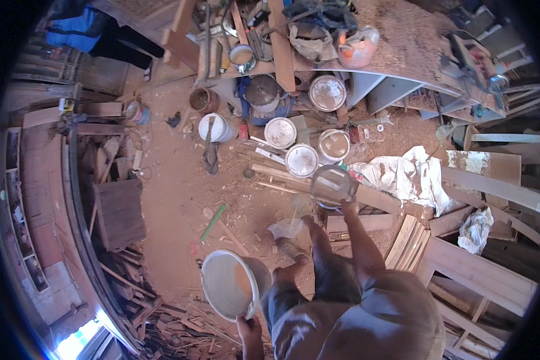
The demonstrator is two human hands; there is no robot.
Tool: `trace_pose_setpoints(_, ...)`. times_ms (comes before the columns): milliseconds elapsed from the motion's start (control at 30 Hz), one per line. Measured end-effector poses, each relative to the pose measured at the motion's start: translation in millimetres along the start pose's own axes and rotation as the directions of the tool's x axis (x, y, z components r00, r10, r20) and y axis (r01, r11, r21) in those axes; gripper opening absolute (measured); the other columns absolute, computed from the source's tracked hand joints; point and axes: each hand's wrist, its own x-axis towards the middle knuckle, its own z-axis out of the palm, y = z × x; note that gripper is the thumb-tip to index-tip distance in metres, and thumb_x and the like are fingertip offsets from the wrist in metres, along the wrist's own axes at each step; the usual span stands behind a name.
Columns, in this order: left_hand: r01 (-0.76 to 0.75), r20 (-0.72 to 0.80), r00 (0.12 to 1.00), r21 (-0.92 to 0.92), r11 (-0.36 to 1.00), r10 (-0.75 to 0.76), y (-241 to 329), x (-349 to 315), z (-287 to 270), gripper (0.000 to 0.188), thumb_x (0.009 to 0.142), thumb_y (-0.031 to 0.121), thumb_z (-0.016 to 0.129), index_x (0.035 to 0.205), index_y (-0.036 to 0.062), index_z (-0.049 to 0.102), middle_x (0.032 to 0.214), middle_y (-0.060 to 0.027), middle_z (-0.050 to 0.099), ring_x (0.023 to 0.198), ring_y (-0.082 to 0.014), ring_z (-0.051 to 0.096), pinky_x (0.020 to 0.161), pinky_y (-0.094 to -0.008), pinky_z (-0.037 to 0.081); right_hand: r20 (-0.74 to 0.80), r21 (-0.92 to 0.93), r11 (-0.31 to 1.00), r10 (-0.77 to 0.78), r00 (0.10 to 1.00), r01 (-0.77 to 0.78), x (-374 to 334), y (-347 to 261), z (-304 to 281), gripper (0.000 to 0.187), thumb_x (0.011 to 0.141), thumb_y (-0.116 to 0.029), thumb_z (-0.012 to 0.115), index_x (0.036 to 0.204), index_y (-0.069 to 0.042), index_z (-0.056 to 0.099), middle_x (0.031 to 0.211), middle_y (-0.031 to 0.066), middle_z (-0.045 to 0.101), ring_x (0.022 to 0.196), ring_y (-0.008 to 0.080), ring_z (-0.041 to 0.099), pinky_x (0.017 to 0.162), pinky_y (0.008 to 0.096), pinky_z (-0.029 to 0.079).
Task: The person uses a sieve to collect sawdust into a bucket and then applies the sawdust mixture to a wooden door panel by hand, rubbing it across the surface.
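My left hand (249, 331) grips the lower rim of a white bucket (229, 285), tilted so its empty, stained inside faces up. My right hand (346, 207) reaches forward and holds the near edge of a round greyish pail or lid (332, 185); I cannot tell which. It hangs just above planks on the sawdust floor, close to several lidded white pails (302, 160). My legs and a foot (289, 249) show below, beside a crumpled clear plastic bag (287, 228).
A sawdust-covered workbench (402, 42) with tools and bags stands ahead. A white cloth (411, 174) and stacked planks and frames (480, 276) lie on the right, a dark wooden block (120, 213) and scrap wood on the left. A person in blue (78, 27) is at the top left.
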Motion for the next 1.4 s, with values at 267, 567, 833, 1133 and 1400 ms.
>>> trace_pose_setpoints(267, -0.060, 0.064, 0.996, 0.065, 0.996, 0.056, -38, 45, 164, 0.052, 0.081, 0.011, 0.051, 0.128, -0.0066, 0.041, 0.119, -0.0171, 0.054, 0.113, -0.0298, 0.052, 0.096, -0.0408, 0.044, -0.080, 0.005, 0.999, -0.038, 0.996, 0.039, 239, 31, 117, 0.056, 0.078, -0.025, 0.063, 0.129, -0.009, 0.047, 0.107, 0.0213, 0.063, 0.096, 0.0353, 0.062, 0.082, 0.0422, 0.049)
trace_pose_setpoints(567, 0.045, -0.307, 0.944, 0.477, 0.878, 0.119, -5, 30, 193, 0.036, 0.094, 0.017, 0.050, 0.123, -0.0034, 0.045, 0.116, -0.0119, 0.053, 0.099, -0.0185, 0.055, 0.084, -0.0293, 0.046, 0.343, 0.099, 0.964, -0.267, 0.901, 0.247, 86, -26, 115, 0.024, 0.095, -0.023, 0.047, 0.113, -0.008, 0.054, 0.092, 0.0059, 0.058, 0.081, 0.0198, 0.060, 0.065, 0.0314, 0.052)
trace_pose_setpoints(833, -0.350, 0.064, 0.915, 0.620, 0.703, 0.399, 44, -14, 169, 0.032, 0.086, 0.010, 0.050, 0.114, -0.0049, 0.048, 0.081, -0.0076, 0.058, 0.070, -0.0143, 0.054, 0.063, -0.0313, 0.046, 0.617, -0.031, 0.339, -0.734, 0.285, 0.940, -342, -241, 17, 0.010, 0.083, -0.005, 0.059, 0.092, -0.001, 0.059, 0.085, 0.0158, 0.062, 0.074, 0.0282, 0.061, 0.068, 0.0382, 0.049)
trace_pose_setpoints(1133, -0.604, 0.161, 0.778, 0.458, 0.652, 0.608, 65, -59, 109, 0.033, 0.086, 0.011, 0.050, 0.116, -0.0038, 0.046, 0.080, -0.0197, 0.061, 0.069, -0.0251, 0.061, 0.063, -0.0365, 0.047, 0.902, 0.122, 0.037, -0.421, -0.095, 0.992, -426, -142, 129, 0.013, 0.081, -0.010, 0.056, 0.089, 0.000, 0.059, 0.088, 0.0229, 0.060, 0.082, 0.0400, 0.060, 0.073, 0.0460, 0.048)
trace_pose_setpoints(1400, -0.571, 0.116, 0.801, 0.445, 0.690, 0.588, 103, -68, 56, 0.038, 0.086, 0.010, 0.050, 0.121, -0.0044, 0.043, 0.087, -0.0251, 0.063, 0.078, -0.0344, 0.064, 0.067, -0.0413, 0.047, 0.913, 0.031, -0.097, -0.403, -0.067, 0.995, -482, -100, 171, 0.017, 0.082, -0.014, 0.055, 0.088, 0.001, 0.058, 0.089, 0.0229, 0.060, 0.080, 0.0407, 0.060, 0.073, 0.0478, 0.049)
